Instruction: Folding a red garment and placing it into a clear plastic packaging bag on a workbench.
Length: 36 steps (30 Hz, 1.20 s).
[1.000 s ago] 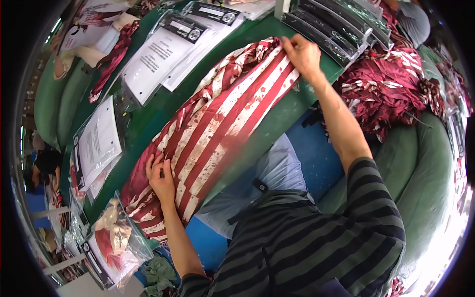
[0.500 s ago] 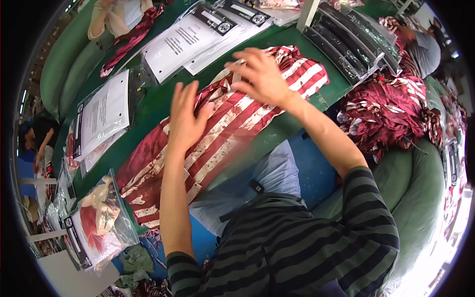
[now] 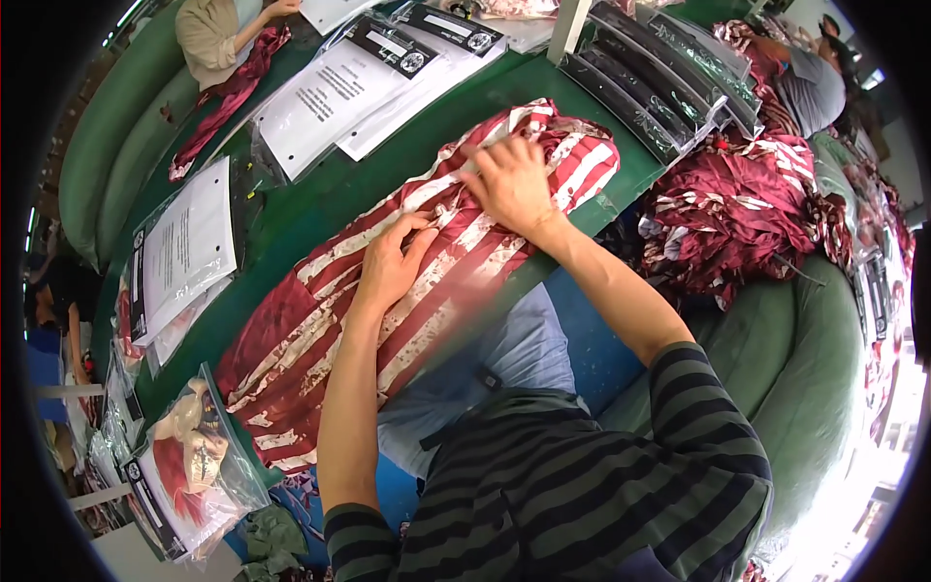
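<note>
The cloth (image 3: 442, 276) lies on the table (image 3: 301, 213). Behind it, on the same table, there are packets (image 3: 312, 109); to its left lies a bag (image 3: 199, 461), to its right a heap (image 3: 727, 218).

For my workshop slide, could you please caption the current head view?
Left hand and right hand at work on red-and-white striped cloth across a green table near flat plastic packs.

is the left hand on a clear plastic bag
No, the left hand is on the red-and-white striped fabric.
</note>
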Available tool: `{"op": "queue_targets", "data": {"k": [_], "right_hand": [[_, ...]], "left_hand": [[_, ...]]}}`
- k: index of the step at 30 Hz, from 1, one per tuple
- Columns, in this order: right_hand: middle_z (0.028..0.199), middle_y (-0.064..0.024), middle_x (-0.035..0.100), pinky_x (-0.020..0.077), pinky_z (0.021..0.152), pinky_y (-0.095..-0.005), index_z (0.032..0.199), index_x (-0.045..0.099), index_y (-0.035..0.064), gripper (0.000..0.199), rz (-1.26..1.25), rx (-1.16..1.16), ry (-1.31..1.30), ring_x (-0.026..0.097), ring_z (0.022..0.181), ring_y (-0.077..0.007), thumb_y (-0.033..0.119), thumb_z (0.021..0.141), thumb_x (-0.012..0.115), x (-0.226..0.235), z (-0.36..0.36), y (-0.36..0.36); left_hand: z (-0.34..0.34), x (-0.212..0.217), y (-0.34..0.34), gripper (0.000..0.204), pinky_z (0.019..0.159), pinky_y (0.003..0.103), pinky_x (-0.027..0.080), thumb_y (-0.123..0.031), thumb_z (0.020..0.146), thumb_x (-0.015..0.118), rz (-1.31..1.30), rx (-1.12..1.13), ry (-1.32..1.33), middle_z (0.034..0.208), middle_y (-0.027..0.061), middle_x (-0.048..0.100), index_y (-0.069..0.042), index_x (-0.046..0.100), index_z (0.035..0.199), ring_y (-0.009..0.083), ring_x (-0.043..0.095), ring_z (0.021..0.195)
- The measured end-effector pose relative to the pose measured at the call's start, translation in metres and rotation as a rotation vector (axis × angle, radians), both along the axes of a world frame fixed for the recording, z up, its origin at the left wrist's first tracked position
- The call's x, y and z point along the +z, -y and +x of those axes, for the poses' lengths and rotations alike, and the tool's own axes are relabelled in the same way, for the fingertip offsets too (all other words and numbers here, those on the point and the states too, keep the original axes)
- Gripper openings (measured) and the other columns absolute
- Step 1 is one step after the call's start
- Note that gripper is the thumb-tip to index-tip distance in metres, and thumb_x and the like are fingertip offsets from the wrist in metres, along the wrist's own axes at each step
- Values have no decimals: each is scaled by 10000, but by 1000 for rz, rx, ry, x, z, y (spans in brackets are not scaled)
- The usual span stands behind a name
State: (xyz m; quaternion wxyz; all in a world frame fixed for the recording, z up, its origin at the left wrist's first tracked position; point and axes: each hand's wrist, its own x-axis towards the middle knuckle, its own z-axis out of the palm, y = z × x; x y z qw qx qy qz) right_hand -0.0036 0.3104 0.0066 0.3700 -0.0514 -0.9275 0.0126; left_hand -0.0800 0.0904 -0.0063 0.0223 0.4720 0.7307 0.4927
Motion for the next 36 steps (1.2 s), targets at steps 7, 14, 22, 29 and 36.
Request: {"op": "queue_targets", "data": {"k": [7, 14, 22, 29, 36], "right_hand": [[832, -125, 670, 492, 677, -475, 887, 622, 83, 262, 8, -229, 5, 602, 736, -353, 338, 940, 601, -35, -9, -27], [977, -89, 700, 521, 700, -465, 1014, 706, 144, 294, 168, -252, 191, 651, 874, -338, 405, 953, 582, 0, 16, -61], [1227, -165, 636, 504, 885, -370, 1264, 629, 9, 393, -301, 600, 464, 639, 1009, -334, 199, 924, 680, 62, -3, 14], [1071, -118, 687, 483, 756, -351, 1112, 691, -17, 281, -448, 470, 744, 622, 825, -301, 190, 922, 686, 48, -11, -1], [1064, -100, 688, 498, 751, -368, 1130, 677, -7, 274, -375, 311, 630, 614, 789, -322, 170, 921, 668, 25, -21, 2]], "left_hand": [[6, -17, 8, 204, 612, 407, 480, -294, 1007, 578, -192, 195, 48, 802, 103, 683, -118, 596, 1109, 305, 639, 662], [12, 52, 30, 336, 849, 388, 507, -269, 936, 650, -106, 209, -93, 1171, 100, 678, -33, 631, 1174, 320, 640, 971], [47, 43, 286, 444, 781, 340, 531, -325, 857, 771, -423, 995, -62, 1038, 157, 733, 42, 689, 1094, 285, 679, 844], [59, 58, 279, 214, 713, 271, 508, -213, 907, 736, 105, 1104, 50, 907, 66, 750, -15, 676, 963, 151, 618, 729], [10, -11, 294, 234, 665, 432, 512, -296, 878, 697, -413, 1295, -35, 807, 97, 704, -72, 629, 876, 369, 646, 739]]}}
